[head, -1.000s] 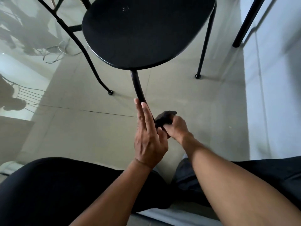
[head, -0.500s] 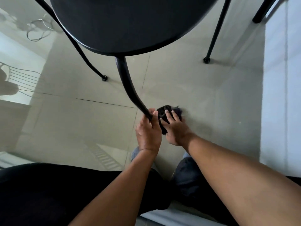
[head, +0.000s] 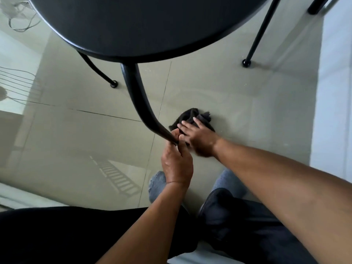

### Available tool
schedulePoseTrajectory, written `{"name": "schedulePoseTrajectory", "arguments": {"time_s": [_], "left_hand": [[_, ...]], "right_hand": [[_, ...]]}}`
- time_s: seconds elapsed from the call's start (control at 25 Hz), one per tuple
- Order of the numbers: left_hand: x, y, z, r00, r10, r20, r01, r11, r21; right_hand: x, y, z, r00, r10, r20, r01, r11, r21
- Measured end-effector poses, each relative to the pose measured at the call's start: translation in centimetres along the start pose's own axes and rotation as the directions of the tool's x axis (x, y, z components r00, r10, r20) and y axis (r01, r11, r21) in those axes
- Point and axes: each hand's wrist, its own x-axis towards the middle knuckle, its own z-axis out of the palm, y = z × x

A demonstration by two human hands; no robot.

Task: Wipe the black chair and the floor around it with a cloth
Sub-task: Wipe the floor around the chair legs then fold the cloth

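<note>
Left hand (head: 176, 164) pinches the chair (head: 144, 25) leg's foot; right hand (head: 200, 138), fingers spread, presses the cloth (head: 190, 116) on the floor (head: 238, 103).

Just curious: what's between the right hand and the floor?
The dark cloth: in the head view, the right hand presses it flat on the floor beside the chair leg.

A: Any lettering on the chair (head: 148, 25)?
B: None. Seat and legs plain black, no label, no brand mark.
A: Cloth (head: 192, 117)?
B: Dark, crumpled. No tag or print that reads.
A: Floor (head: 228, 96)?
B: Bare tiles and reflections only. No numbers, no signs.
A: Clothing?
B: No logo legible. Nothing readable anywhere in view.
</note>
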Motion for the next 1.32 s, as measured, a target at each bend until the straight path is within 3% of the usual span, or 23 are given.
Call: {"name": "schedulePoseTrajectory", "arguments": {"time_s": [0.12, 0.2, 0.28, 0.36, 0.4, 0.44, 0.52, 0.64, 0.84, 0.96, 1.04, 1.2, 1.28, 1.32], "left_hand": [[0.3, -0.6, 0.5, 0.987, -0.141, 0.072, 0.142, 0.99, -0.016], [0.4, -0.8, 0.8, 0.969, -0.216, 0.122, 0.218, 0.976, -0.005], [0.3, -1.0, 1.0, 0.965, -0.235, 0.116, 0.237, 0.972, -0.002], [0.4, -0.8, 1.1, 0.962, -0.255, 0.097, 0.256, 0.967, -0.007], [0.5, -0.8, 1.1, 0.961, -0.261, 0.093, 0.262, 0.965, 0.003], [0.5, -0.9, 1.2, 0.96, -0.264, 0.091, 0.264, 0.964, 0.014], [0.4, -1.0, 1.3, 0.952, -0.285, 0.114, 0.283, 0.958, 0.038], [0.2, -1.4, 1.8, 0.903, -0.402, 0.154, 0.375, 0.91, 0.178], [0.0, -1.6, 3.0, 0.882, -0.46, 0.101, 0.438, 0.881, 0.179], [0.2, -1.7, 3.3, 0.859, -0.498, 0.117, 0.456, 0.849, 0.267], [-0.1, -1.6, 3.9, 0.859, -0.487, 0.158, 0.404, 0.834, 0.376], [-0.9, -0.7, 5.7, 0.921, -0.189, 0.34, 0.05, 0.925, 0.377], [-0.2, -0.2, 6.7, 0.931, -0.15, 0.333, 0.022, 0.933, 0.36], [0.5, -0.2, 7.3, 0.923, -0.201, 0.329, 0.074, 0.93, 0.361]], "right_hand": [[-5.3, 3.4, 1.8, 0.985, -0.154, 0.077, 0.161, 0.982, -0.098], [-8.0, 6.1, 2.2, 0.984, -0.181, 0.004, 0.18, 0.974, -0.136], [-8.9, 7.8, 2.8, 0.995, 0.006, -0.1, -0.02, 0.989, -0.145], [-7.4, 6.6, 2.4, 0.98, 0.191, -0.055, -0.194, 0.979, -0.056], [-6.5, 5.2, 2.3, 0.977, 0.211, -0.025, -0.211, 0.977, -0.039], [-5.8, 3.9, 2.5, 0.988, 0.153, -0.033, -0.154, 0.987, -0.037], [-5.8, 2.4, 4.0, 0.993, -0.102, -0.067, 0.095, 0.991, -0.096], [-7.9, 5.0, 4.8, 0.931, -0.344, -0.124, 0.326, 0.934, -0.147], [-10.0, 9.3, 2.9, 0.987, -0.07, -0.146, 0.054, 0.992, -0.112], [-8.4, 5.1, 4.0, 0.967, -0.138, -0.216, 0.102, 0.98, -0.17], [-7.8, 4.2, 4.1, 0.957, -0.231, -0.174, 0.209, 0.968, -0.135], [-10.5, 7.5, 3.6, 0.944, -0.292, -0.154, 0.268, 0.95, -0.162], [-12.5, 9.1, 2.9, 0.942, -0.297, -0.155, 0.277, 0.951, -0.138], [-13.3, 9.8, 2.4, 0.95, -0.257, -0.179, 0.239, 0.964, -0.117]]}}
